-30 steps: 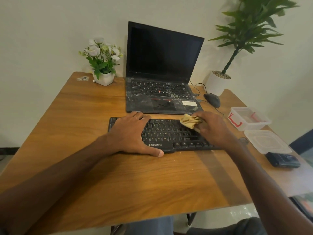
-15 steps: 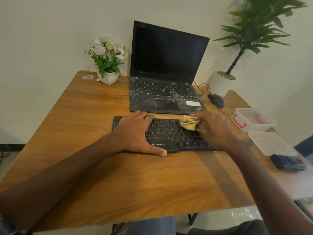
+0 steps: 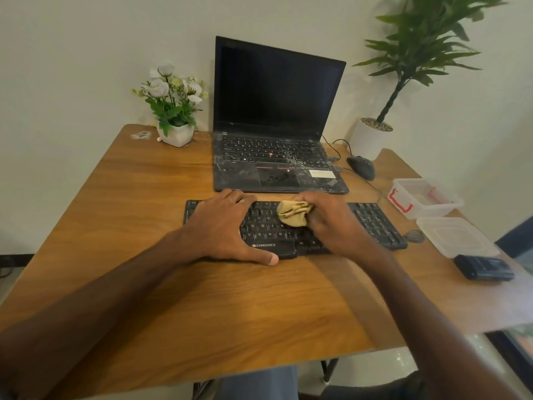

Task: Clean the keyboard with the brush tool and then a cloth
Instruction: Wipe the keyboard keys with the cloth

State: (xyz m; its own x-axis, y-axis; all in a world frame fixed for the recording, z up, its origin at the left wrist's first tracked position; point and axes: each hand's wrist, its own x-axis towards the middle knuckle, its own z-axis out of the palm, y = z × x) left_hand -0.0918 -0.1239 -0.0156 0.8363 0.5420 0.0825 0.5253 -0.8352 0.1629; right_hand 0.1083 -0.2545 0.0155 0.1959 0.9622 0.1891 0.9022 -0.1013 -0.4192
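A black Zebronics keyboard [image 3: 372, 223] lies across the middle of the wooden table [image 3: 144, 226]. My left hand [image 3: 222, 226] rests flat on its left half, fingers spread and thumb along the front edge. My right hand [image 3: 331, 223] is closed around a crumpled tan cloth [image 3: 292, 216], which presses on the keys near the keyboard's centre. The number pad at the right end is uncovered. No brush tool is in view.
Behind the keyboard stands an open, dusty laptop [image 3: 277, 166]. White flowers in a pot [image 3: 174, 111] stand back left; a mouse [image 3: 362, 167] and tall potted plant [image 3: 375, 137] back right. A clear box [image 3: 427, 197], its lid [image 3: 458, 236] and a dark case [image 3: 484, 267] sit at the right.
My right hand has slid the cloth leftward along the keys, from the keyboard's right part to its centre, uncovering the number pad. My left hand has stayed in place.
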